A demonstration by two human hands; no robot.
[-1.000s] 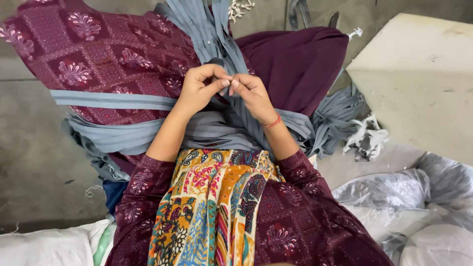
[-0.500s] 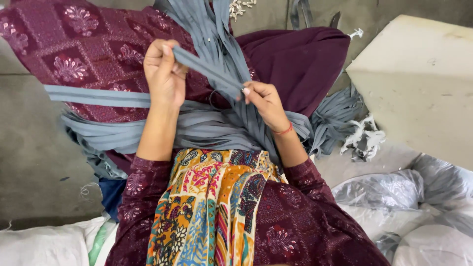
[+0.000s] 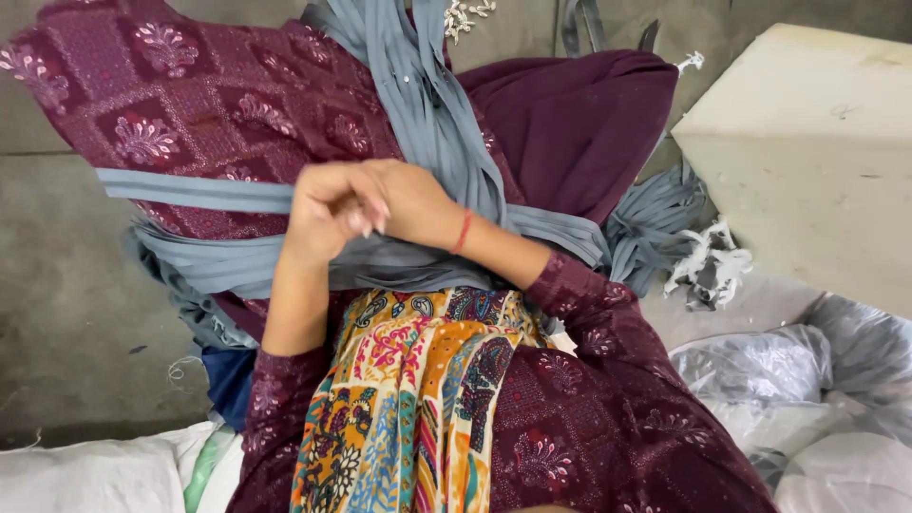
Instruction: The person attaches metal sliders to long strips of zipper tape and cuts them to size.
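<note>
My left hand [image 3: 328, 214] and my right hand [image 3: 418, 201] meet over a bundle of grey fabric strips [image 3: 432, 123] that lies across maroon patterned cloth [image 3: 190, 104] and plain dark purple cloth [image 3: 579, 123]. The left hand's fingers are curled, closed on a grey strip, and it lies across the front of the right hand. The right hand's fingers are hidden behind the left one. A red thread [image 3: 463, 231] circles the right wrist. A colourful printed scarf [image 3: 418, 399] hangs over my lap.
A pale foam block [image 3: 817, 152] stands at the right, with white fabric scraps [image 3: 708, 261] at its foot. Clear plastic bags [image 3: 807, 380] lie at the lower right and white sacks [image 3: 85, 475] at the lower left. Grey concrete floor [image 3: 66, 313] is on the left.
The left hand, raised with a grey strip stretched to the right hand half a second ago, has come down and right. Both hands are now pressed together, the left over the right.
</note>
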